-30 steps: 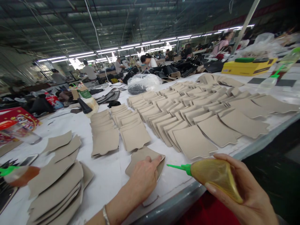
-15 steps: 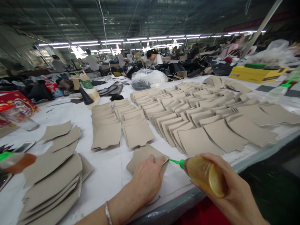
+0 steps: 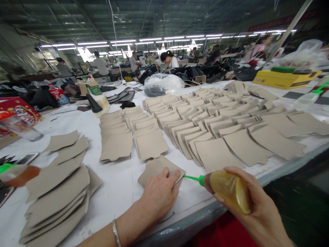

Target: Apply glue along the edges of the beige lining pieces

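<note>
the right hand (image 3: 259,206) grips an amber squeeze bottle (image 3: 228,188), its green nozzle (image 3: 194,178) pointing left – the tip right at the corner of a beige cut panel (image 3: 153,168), though actual contact is hard to tell. that panel lies on the white-covered table (image 3: 115,192), below the overlapping rows of matching panels (image 3: 216,154). the left hand (image 3: 160,192) rests on it, fingers bent near that corner – whether they pinch it i can't tell

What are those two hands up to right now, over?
Left hand on a beige piece. Right hand gripping a yellowish bottle, its green nozzle at the piece's right corner. Just beyond: rows of similar pieces.
</note>
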`<state>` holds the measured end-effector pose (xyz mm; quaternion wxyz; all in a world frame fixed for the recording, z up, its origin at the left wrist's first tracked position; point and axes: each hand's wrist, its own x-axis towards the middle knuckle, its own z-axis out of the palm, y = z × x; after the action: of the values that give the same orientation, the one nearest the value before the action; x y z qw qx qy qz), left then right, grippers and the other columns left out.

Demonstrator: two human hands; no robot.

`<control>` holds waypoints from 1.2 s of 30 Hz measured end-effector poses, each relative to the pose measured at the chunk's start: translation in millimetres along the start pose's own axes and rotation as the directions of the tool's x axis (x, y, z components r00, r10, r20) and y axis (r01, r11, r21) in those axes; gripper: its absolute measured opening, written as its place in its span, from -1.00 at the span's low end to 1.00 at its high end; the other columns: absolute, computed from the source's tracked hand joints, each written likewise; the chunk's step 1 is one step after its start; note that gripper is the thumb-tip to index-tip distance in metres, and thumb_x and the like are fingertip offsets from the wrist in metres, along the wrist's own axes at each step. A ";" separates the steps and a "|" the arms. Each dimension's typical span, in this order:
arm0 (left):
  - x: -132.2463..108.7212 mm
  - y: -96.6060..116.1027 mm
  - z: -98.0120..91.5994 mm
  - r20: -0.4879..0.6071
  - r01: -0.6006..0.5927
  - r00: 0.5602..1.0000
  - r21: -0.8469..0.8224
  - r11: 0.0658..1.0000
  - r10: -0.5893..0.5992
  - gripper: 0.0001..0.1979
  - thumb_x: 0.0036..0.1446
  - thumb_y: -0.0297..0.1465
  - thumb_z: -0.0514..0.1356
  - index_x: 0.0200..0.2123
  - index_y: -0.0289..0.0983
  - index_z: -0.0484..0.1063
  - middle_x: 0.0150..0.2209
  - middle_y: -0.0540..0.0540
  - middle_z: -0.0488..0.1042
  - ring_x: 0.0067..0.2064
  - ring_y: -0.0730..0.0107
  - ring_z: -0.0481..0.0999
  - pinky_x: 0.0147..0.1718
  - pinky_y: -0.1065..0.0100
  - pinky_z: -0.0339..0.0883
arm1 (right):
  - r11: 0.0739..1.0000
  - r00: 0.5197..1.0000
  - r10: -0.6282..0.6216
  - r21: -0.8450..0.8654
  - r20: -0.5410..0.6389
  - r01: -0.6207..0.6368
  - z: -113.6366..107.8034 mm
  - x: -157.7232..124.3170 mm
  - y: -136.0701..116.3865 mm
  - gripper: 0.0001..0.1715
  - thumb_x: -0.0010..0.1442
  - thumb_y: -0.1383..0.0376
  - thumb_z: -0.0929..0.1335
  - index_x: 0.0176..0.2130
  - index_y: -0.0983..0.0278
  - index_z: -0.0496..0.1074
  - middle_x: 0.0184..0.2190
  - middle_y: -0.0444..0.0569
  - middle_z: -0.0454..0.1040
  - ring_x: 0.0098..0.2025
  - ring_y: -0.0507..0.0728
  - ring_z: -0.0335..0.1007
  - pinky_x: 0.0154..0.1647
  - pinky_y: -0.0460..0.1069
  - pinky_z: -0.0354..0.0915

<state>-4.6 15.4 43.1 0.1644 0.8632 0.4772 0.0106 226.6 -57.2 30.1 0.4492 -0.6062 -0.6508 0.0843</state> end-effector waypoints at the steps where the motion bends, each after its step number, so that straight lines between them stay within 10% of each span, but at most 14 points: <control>1: -0.1 -0.2 0.9 -0.007 -0.002 1.000 0.002 1.000 0.002 -0.58 0.27 -0.38 -0.06 0.16 -0.10 0.27 -0.15 -0.11 0.42 -0.29 0.25 0.50 -0.31 0.29 0.34 | 1.000 1.000 0.006 -0.001 -0.004 -0.006 -0.3 0.4 0.4 -0.52 0.24 0.06 0.39 0.08 0.13 0.27 -0.05 -0.05 0.37 -0.10 0.23 0.38 -0.15 0.02 0.35; 36: -4.5 -10.7 -9.6 0.043 -0.058 0.997 -0.098 0.994 0.062 -0.55 0.28 -0.35 -0.09 0.21 -0.11 0.24 -0.18 -0.11 0.41 -0.27 0.27 0.47 -0.26 0.29 0.30 | 0.958 0.974 0.228 0.184 -0.014 -0.222 6.6 -18.4 0.8 -0.44 0.11 0.04 0.44 0.05 0.13 0.31 -0.02 -0.10 0.36 -0.04 0.20 0.34 -0.03 -0.05 0.26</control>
<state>-17.5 19.5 49.7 0.2164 0.8682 0.4462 0.0187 220.1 -70.0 16.8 0.5013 -0.6342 -0.5594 0.1832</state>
